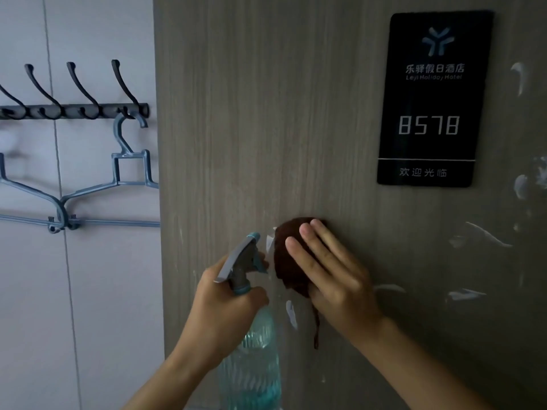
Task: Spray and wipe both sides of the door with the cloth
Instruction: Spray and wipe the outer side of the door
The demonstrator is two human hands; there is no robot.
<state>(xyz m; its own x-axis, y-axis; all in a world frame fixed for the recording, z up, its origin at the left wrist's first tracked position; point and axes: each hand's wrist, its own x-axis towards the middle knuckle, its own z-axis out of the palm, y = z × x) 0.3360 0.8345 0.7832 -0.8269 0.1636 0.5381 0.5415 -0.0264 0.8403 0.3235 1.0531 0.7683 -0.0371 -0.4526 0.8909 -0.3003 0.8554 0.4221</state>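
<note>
At the far left of the frame, a dark hook rail (74,110) runs along the pale wall panel (29,291), with blue-grey plastic hangers (118,184) dangling from it; none of that is part of my job.

Moving right, my left hand (225,309) is curled round the neck of the spray bottle (251,350), a finger hooked toward the trigger. I hold it upright with the nozzle aimed at the door (266,113), just beside the patch I am working, so I judge I can wet the next bit without putting anything down. The clear bottle shows bluish liquid low in the frame.

Just right of it, my right hand (328,273) lies flat, fingers straight and together, pressing the dark brown cloth (284,255) against the door in the lower middle of the frame. The palm spreads the pressure, and a loose tail of cloth hangs below my wrist.

The door is grey wood-grain, matte, so I expect smears to show. White streaks (461,294) lie around the cloth and more thickly toward the right edge, so this face is only partly wiped. At upper right, a black sign (429,99) reads 8578, with a hotel name above. The other side of the door is out of sight.
</note>
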